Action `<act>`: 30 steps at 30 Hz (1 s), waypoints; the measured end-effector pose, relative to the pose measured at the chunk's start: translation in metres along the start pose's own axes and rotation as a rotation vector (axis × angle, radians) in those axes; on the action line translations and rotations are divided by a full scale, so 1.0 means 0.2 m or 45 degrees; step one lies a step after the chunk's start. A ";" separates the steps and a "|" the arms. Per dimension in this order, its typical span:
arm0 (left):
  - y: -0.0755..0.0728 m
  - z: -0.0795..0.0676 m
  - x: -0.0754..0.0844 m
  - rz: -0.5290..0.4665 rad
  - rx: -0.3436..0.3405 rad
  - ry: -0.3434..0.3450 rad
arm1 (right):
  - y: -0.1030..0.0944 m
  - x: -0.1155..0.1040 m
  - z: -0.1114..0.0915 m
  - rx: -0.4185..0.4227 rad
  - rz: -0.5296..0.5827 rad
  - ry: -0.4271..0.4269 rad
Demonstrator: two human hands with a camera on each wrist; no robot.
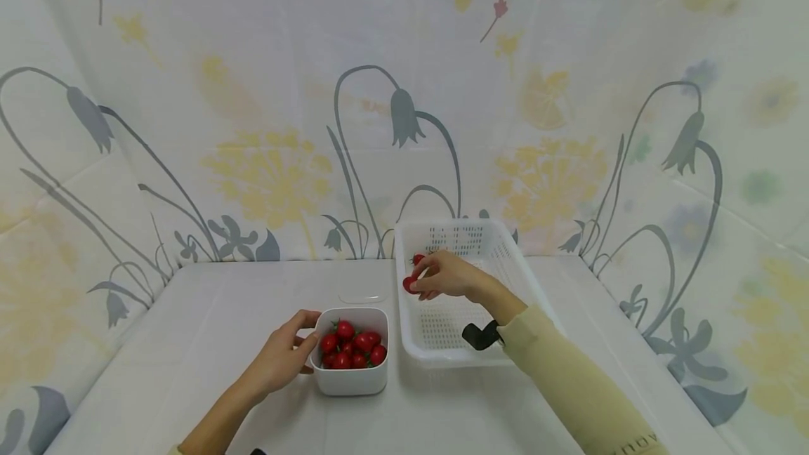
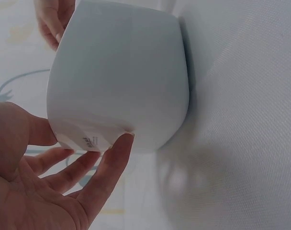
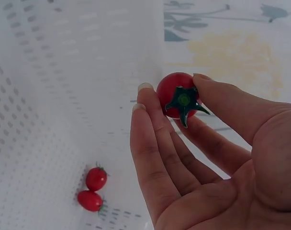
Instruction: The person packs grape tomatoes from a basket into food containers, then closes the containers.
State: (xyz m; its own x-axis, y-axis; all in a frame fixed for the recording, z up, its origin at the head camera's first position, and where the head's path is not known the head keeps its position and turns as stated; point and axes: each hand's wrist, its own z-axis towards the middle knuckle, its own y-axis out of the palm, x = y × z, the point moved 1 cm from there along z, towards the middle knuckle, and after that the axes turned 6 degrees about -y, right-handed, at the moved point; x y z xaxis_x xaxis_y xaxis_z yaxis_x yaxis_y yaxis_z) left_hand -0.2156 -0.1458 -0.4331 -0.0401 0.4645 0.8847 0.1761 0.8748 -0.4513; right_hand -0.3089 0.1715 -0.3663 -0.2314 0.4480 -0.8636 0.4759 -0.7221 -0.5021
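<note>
My right hand [image 1: 450,274] pinches a cherry tomato [image 3: 172,88] between thumb and fingers, above the left side of a white perforated basket [image 1: 436,357]. In the right wrist view its green stem end faces the camera. Two more cherry tomatoes [image 3: 96,179] lie together on the basket floor. With thumb and fingers, my left hand [image 1: 283,353] holds a white square container [image 1: 351,383] by its left side. Several red cherry tomatoes [image 1: 344,348] fill much of that container. Its smooth outer wall [image 2: 121,72] takes up most of the left wrist view.
A clear, flat lid-like piece [image 1: 362,298] lies behind the container on the white tabletop [image 1: 253,300]. The basket stands right of the container, a narrow gap between them. A flower-printed sheet [image 1: 284,90] hangs behind and along both sides.
</note>
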 end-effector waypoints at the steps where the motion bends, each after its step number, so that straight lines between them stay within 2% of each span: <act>1: 0.00 0.00 0.00 0.002 -0.001 -0.001 | 0.01 -0.01 -0.01 -0.003 0.006 -0.014; 17: 0.00 0.00 0.00 0.006 0.004 0.000 | 0.22 -0.14 -0.06 -0.061 0.029 -0.121; 25: 0.00 0.00 -0.01 0.007 0.006 0.005 | 0.36 -0.19 -0.07 -0.101 -0.083 -0.188; 30: 0.00 0.00 -0.01 0.007 0.007 0.006 | 0.43 -0.20 -0.05 -0.107 -0.100 -0.203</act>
State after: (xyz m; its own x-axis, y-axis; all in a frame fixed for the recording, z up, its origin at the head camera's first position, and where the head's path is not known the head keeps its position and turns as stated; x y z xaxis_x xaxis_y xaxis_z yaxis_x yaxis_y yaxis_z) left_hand -0.2156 -0.1460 -0.4344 -0.0347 0.4683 0.8829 0.1710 0.8732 -0.4565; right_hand -0.2494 0.0968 -0.3750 -0.3986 0.4071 -0.8218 0.5188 -0.6388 -0.5682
